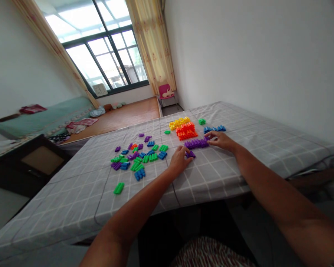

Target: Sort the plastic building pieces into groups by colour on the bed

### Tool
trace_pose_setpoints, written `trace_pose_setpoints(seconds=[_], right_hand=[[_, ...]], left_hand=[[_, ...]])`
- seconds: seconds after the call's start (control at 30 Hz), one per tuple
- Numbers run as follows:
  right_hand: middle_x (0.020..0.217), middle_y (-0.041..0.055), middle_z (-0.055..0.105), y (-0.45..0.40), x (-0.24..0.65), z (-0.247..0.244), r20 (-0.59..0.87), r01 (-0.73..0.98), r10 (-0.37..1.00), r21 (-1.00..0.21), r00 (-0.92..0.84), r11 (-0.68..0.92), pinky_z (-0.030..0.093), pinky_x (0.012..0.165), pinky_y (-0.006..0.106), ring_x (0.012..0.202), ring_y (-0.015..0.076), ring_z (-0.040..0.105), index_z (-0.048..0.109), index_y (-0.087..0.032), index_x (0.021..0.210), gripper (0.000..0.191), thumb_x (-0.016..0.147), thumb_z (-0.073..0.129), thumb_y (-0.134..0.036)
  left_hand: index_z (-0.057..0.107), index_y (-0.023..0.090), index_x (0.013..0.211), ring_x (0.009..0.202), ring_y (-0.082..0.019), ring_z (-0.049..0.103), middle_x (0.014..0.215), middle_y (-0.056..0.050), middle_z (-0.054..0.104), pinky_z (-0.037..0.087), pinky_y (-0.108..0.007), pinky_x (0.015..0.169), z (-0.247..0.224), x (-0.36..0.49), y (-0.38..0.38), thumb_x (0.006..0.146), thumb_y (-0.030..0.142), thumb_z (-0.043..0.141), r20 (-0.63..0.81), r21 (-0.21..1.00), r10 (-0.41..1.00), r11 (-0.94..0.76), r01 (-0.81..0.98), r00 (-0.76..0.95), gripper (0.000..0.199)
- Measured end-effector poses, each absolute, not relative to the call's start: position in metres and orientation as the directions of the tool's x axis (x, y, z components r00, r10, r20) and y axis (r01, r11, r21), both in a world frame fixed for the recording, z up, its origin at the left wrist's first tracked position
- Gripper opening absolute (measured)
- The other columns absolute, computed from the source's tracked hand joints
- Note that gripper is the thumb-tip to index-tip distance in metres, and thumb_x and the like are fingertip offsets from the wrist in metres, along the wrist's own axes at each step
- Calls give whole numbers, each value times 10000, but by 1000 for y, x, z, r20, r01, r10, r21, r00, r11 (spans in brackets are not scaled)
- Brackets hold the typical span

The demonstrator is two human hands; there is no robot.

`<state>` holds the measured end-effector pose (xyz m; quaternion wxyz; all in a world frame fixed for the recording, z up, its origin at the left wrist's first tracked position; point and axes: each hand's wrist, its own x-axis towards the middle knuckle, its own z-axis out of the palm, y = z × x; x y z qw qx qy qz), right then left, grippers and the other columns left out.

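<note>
A small purple piece point(190, 154) lies between the fingertips of my left hand point(180, 160), which are closed round it. My right hand point(220, 141) touches the right end of a purple row of joined pieces point(195, 143) with thumb and fingers. Just behind that row stands an orange-red stack point(186, 131), with a yellow group point(179, 123) beyond it. A blue row point(215, 129) lies behind my right hand. Left of my left hand, several green pieces point(153, 157), blue pieces point(140, 174) and purple pieces point(116, 165) lie scattered.
Everything lies on a grey checked cloth point(80, 193). One green piece point(118, 188) sits apart at the near left, and a green group point(202, 121) is at the back right. Beyond are a dark cabinet point(22, 163), a low bed platform point(128, 114) and a pink chair point(164, 90).
</note>
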<state>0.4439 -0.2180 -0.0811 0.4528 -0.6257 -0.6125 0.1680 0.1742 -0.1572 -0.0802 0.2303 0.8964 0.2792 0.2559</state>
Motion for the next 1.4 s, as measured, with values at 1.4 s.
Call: trace_pose_setpoints(seconds=[1.4], right_hand=[[985,87,682,-112,201,-37,469,715,822,-449,-322,536,540,673,311,779,180,648,629,-193,1110,290,874,519,-321]], left_hand=[[682,199,984,888,-200,605,976,-39,661,479,-290,788,-72,-142,-11,646,371,712,199,425,895,-447,787,400,381]])
